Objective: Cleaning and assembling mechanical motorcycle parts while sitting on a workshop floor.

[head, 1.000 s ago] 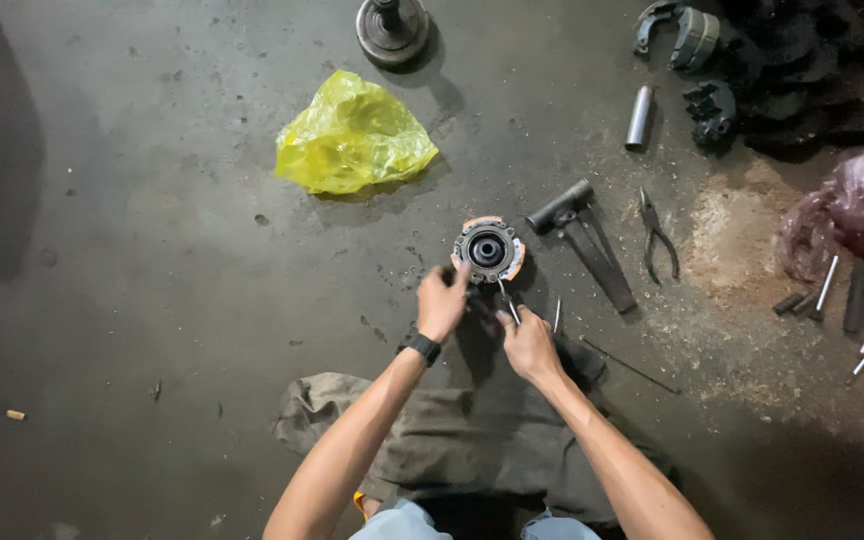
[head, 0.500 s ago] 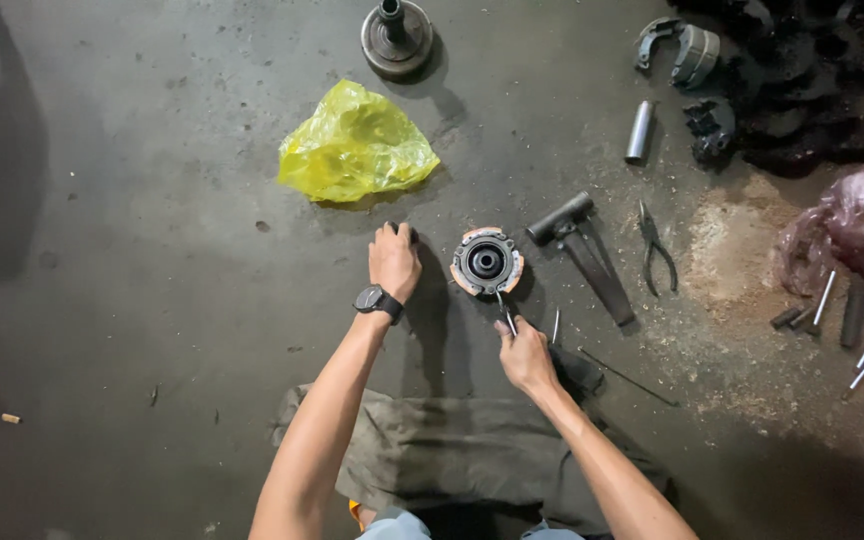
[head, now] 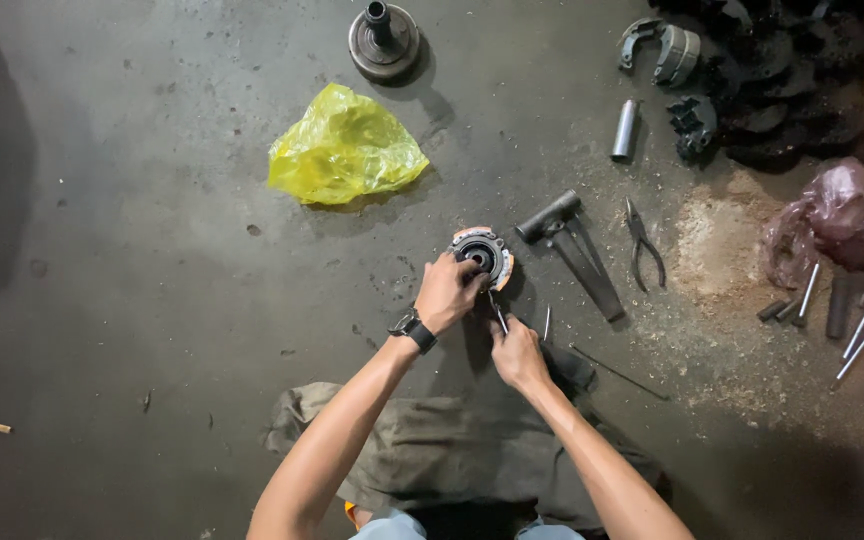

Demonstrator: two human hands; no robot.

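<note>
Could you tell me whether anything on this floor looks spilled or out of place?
Yes: a pale patch of sawdust-like powder is spread over the floor right of the pliers, and a cigarette butt lies alone far left.

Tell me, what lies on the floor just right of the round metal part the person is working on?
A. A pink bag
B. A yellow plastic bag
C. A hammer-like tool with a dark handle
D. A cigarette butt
C: the hammer-like tool lies just right of the round metal part, which the left hand grips; the yellow plastic bag lies up and to the left.
</note>
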